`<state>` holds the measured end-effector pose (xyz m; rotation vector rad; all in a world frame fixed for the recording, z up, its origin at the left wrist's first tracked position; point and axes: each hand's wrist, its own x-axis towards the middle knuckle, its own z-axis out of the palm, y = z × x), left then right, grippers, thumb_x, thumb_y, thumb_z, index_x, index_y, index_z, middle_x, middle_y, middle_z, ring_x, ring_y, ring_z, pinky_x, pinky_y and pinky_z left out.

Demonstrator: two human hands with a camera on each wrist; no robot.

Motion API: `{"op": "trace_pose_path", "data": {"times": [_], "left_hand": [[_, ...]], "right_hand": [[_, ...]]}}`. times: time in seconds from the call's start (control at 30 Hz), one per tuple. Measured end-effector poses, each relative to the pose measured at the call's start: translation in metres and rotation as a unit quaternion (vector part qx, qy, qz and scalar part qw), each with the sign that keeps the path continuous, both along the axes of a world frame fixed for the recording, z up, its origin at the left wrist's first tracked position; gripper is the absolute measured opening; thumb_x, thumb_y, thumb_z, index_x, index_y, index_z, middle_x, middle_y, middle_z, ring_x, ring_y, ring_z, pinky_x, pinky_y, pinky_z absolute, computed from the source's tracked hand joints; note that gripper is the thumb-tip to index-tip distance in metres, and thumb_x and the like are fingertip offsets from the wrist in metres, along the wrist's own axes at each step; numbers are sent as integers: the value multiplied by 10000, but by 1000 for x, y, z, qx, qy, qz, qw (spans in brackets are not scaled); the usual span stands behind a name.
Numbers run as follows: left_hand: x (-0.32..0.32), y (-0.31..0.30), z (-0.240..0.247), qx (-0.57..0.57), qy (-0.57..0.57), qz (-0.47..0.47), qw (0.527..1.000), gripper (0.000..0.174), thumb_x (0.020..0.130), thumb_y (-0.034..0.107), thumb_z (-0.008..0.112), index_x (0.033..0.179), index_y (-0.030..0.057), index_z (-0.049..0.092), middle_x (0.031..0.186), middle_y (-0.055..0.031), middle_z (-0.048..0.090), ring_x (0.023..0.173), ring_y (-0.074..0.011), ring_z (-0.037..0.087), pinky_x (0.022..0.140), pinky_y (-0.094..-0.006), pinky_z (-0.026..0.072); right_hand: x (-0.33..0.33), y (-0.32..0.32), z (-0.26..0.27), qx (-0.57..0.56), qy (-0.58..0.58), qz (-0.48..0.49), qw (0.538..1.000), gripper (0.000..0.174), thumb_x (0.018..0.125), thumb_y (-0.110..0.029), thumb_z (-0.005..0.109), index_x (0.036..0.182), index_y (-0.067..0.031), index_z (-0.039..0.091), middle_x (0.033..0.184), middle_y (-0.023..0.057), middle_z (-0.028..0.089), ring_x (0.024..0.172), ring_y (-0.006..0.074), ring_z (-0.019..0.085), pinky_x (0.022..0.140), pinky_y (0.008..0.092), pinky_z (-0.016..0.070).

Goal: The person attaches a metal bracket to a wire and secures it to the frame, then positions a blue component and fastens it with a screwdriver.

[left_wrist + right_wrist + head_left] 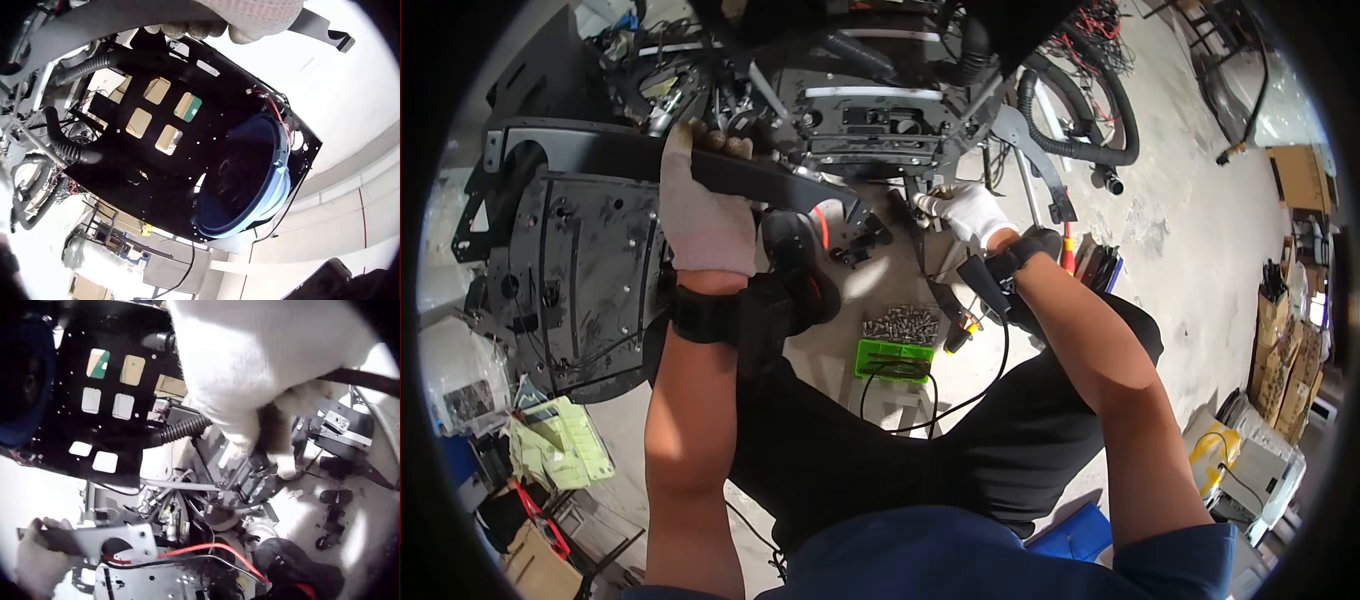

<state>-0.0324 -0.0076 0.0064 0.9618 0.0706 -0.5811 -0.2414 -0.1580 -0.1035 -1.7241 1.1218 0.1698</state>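
In the head view, my gloved left hand (705,220) grips a long dark metal bracket (785,183), its fingers hooked over the upper edge. The bracket (100,24) also crosses the top of the left wrist view, with the gloved fingertips curled along it. Lower and to the right, my gloved right hand (972,212) has its fingers curled around a slim black bar (919,240) beneath the machine frame (870,130). In the right wrist view, the gloved right hand (250,369) covers much of its grip; the black bar (365,380) emerges beside it.
Between my feet lie a pile of bolts (900,324), a green tray (860,362) and a yellow-and-black handled tool (963,336). A large black panel (585,270) is on the left. Corrugated hose (1100,153) and tangled wires (1095,25) lie at the upper right.
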Motion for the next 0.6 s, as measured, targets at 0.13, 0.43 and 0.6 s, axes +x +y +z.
{"op": "trace_pose_path", "data": {"times": [0.13,0.43,0.6], "left_hand": [[4,4,12,-18,15,38,999,160,901,205,553,850,55,530,789,-43,513,738,-159,505,838,-342,466],[16,10,18,-29,31,71,997,177,890,210,561,842,41,538,760,-39,506,714,-170,498,800,-347,464],[23,15,12,-34,27,84,996,202,895,233,550,823,44,544,748,-40,508,704,-185,500,755,-330,458]], "right_hand": [[20,10,-33,-22,29,47,998,394,808,-436,642,960,-77,692,859,104,689,807,239,641,759,319,469],[68,23,-70,-83,32,114,990,334,795,-322,615,952,-30,657,886,178,664,836,332,630,744,370,475],[70,17,-109,-216,-12,245,945,218,691,-185,631,865,-63,680,833,160,662,843,337,635,752,367,502]]}}
